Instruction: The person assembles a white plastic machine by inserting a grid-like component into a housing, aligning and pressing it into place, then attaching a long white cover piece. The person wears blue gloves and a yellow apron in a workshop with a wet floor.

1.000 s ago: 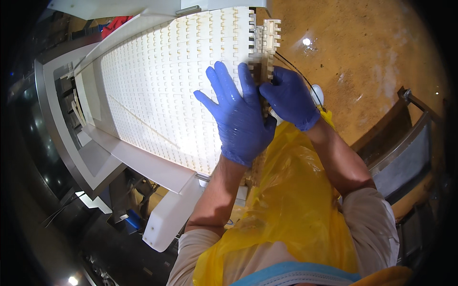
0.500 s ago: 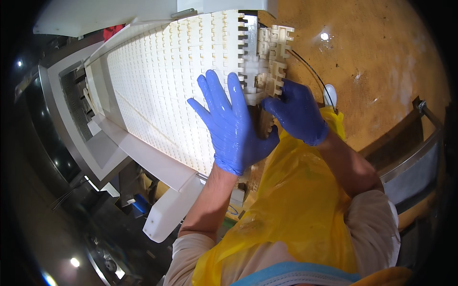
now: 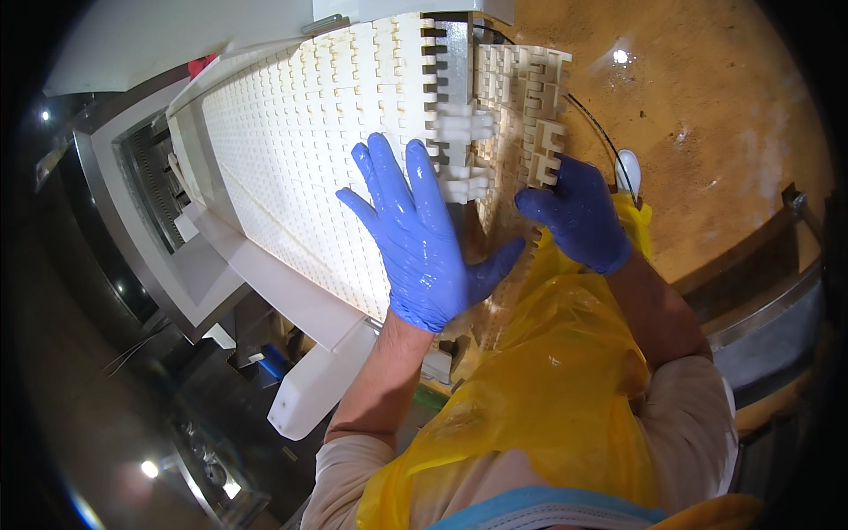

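A white modular plastic conveyor belt (image 3: 340, 106) runs across the frame, its toothed edge ending near the middle. My left hand (image 3: 420, 252), in a wet blue glove, lies open on the belt with its fingers spread. Right of the gap, the hanging belt end (image 3: 521, 93), made of interlocking links, drops toward the floor. My right hand (image 3: 583, 216), also gloved in blue, is closed on the edge of that end; its fingertips are partly hidden. Between the two belt edges, white sprockets (image 3: 464, 124) sit beside a metal plate (image 3: 452, 62).
White side guards (image 3: 291, 291) border the belt, and a pale frame (image 3: 132, 177) stands at its far left. A thin black cable (image 3: 592, 128) hangs at the right over the orange-brown floor (image 3: 689, 97). A yellow apron (image 3: 548, 353) covers my front.
My right hand has moved right, drawing the hanging belt end away from the toothed edge. The gap is wider and more of the sprockets shows. My left hand has slid slightly left.
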{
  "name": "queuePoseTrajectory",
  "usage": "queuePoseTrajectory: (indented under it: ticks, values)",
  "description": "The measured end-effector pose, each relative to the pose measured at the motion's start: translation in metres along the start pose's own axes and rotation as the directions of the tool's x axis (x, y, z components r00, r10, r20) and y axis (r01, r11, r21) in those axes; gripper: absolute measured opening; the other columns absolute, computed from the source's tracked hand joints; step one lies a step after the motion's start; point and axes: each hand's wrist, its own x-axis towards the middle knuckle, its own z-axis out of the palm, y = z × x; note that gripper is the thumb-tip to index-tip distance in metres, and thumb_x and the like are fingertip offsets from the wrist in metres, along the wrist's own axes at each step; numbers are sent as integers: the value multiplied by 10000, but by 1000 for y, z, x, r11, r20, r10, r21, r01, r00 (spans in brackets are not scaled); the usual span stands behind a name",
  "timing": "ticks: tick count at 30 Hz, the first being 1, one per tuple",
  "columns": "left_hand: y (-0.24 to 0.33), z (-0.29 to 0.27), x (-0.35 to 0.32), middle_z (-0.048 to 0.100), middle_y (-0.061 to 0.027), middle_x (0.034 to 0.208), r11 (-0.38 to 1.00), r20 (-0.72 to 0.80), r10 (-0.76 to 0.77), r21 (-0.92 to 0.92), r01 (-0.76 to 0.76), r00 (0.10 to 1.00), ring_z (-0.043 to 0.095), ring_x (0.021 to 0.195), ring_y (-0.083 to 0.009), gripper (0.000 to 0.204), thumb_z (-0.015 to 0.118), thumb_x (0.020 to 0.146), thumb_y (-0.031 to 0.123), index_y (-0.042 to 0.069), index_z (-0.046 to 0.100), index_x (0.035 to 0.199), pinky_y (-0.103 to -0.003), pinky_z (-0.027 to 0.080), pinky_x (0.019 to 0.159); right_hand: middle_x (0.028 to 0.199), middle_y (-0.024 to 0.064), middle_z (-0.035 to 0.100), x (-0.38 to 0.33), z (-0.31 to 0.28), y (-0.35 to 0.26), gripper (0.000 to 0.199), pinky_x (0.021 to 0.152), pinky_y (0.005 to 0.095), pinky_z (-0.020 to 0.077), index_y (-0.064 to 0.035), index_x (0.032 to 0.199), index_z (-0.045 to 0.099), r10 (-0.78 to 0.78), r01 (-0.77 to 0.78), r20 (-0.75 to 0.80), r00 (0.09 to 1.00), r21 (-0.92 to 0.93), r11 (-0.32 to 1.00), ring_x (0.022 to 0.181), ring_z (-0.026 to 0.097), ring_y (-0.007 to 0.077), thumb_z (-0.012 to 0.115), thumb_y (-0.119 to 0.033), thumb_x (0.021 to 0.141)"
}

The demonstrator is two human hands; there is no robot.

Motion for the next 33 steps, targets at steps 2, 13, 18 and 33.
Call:
queuePoseTrajectory:
  ticks: [2, 13, 18, 33]
  values:
    - [0, 0, 0, 65, -398, 1692, 1000, 1, -2, -11, 2, 1000, 46, 1592, -551, 1416, 894, 681, 581, -45, 97, 1670, -712, -18, 1221, 685, 20, 613, 1, -4, 11, 187, 590, 283, 454, 14, 998, 701, 0, -1, 17, 1000, 71, 997, 638, 517, 51, 724, -138, 892]
    - [-4, 7, 0, 63, -359, 1715, 999, -52, 29, 17, -28, 998, 49, 1610, -506, 1353, 823, 751, 637, -44, 102, 1670, -654, -13, 1251, 783, -24, 643, 15, -11, 73, 187, 604, 260, 446, 18, 1067, 690, -88, 79, 86, 992, 105, 991, 672, 497, 38, 736, -103, 933]
    - [-12, 11, 0, 56, -351, 1721, 999, -73, 39, 5, -39, 997, 43, 1613, -500, 1330, 808, 773, 637, -45, 103, 1671, -652, -23, 1251, 802, -27, 648, 7, -26, 21, 188, 650, 239, 472, 25, 1091, 686, -44, 28, 49, 998, 294, 955, 730, 540, 31, 716, -84, 941]
    - [-27, 9, -2, 46, -395, 1703, 994, -77, 85, -63, -90, 993, -17, 1588, -574, 1310, 736, 770, 686, -61, 136, 1664, -717, -132, 1188, 625, 62, 579, 11, 13, -28, 219, 553, 325, 451, 34, 847, 642, -87, 86, 46, 995, 17, 996, 584, 514, 92, 704, -171, 887]
